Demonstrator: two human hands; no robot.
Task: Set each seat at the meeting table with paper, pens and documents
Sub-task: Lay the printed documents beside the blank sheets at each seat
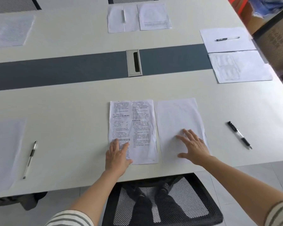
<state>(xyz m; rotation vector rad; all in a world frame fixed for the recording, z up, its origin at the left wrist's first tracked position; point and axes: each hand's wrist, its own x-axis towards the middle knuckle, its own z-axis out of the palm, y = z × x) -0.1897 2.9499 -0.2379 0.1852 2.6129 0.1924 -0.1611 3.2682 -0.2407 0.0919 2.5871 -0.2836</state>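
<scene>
Now flat hands, left on document, right on paper.

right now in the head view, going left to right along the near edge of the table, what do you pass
blank sheet → clear pen → left hand flat on the printed document → right hand flat on the plain paper → black pen
</scene>
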